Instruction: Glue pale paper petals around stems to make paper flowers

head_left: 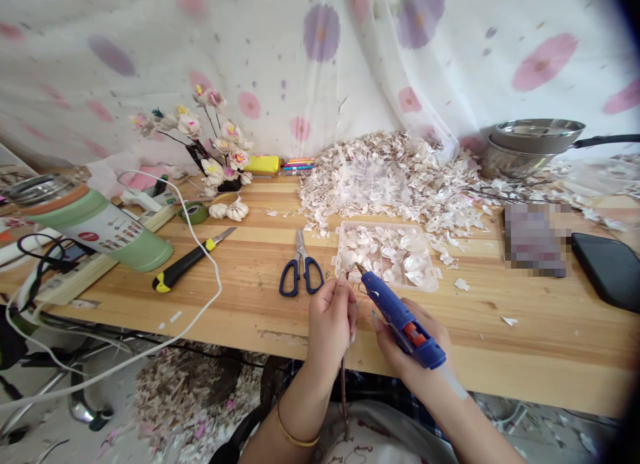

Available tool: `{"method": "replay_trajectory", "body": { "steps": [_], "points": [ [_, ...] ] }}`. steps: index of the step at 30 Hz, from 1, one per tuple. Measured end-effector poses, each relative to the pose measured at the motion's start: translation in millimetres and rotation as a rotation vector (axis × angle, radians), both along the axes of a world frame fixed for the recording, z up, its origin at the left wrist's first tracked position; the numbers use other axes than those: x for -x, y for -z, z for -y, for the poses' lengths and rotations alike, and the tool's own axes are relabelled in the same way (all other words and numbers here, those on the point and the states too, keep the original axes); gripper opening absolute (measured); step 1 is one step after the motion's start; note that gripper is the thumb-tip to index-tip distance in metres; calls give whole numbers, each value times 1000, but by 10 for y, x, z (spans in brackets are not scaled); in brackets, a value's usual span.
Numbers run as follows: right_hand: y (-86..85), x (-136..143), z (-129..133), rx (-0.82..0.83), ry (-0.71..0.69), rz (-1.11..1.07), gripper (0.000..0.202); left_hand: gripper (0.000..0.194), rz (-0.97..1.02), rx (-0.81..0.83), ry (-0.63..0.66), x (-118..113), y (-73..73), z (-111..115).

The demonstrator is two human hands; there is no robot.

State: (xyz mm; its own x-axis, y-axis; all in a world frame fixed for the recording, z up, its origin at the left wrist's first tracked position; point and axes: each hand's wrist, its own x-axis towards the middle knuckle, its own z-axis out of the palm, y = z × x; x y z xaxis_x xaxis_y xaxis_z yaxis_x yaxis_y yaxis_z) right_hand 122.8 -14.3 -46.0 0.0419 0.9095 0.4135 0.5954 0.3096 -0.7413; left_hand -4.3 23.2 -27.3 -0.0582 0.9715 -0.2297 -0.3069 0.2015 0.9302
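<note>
My left hand point(333, 311) is closed in a pinch around the upper end of a thin brown twig point(343, 391), which hangs down toward my lap. In my right hand point(425, 324) is a blue hot glue gun point(395, 311), a clear glue stick showing at its rear. Its brass nozzle points at the twig's tip, very near my left fingertips; whether they touch I cannot tell. Just beyond both hands lies a clear plastic compartment box point(385, 254) holding whitish petals. Dark-blue-handled scissors point(301, 267) lie left of it.
Behind the box spreads a heap of dry petals point(440, 184) with a clear lid point(375, 183) on it. Left are a utility knife point(193, 261), a white cable point(217, 271), a green tumbler point(115, 231) and artificial flowers point(220, 151). Right are a phone point(607, 271) and metal bowls point(525, 154).
</note>
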Motion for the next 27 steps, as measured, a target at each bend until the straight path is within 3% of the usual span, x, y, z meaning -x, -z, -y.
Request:
{"method": "replay_trajectory", "body": {
  "steps": [12, 17, 21, 24, 27],
  "points": [
    [-59, 15, 8, 44, 7, -36, 23, 52, -35, -47, -56, 5, 43, 11],
    [-268, 56, -91, 217, 57, -319, 28, 52, -36, -64, -97, 143, -24, 25],
    [-584, 127, -456, 476, -173, -454, 32, 49, -41, -110, -243, 373, -156, 61],
    [-748, 356, -909, 512, -261, -249, 32, 43, -20, -146, -383, 537, -265, 109],
    [-756, 792, -1392, 485, -334, -138, 28, 37, 11, -165, -462, 649, -355, 165]
  ]
}}
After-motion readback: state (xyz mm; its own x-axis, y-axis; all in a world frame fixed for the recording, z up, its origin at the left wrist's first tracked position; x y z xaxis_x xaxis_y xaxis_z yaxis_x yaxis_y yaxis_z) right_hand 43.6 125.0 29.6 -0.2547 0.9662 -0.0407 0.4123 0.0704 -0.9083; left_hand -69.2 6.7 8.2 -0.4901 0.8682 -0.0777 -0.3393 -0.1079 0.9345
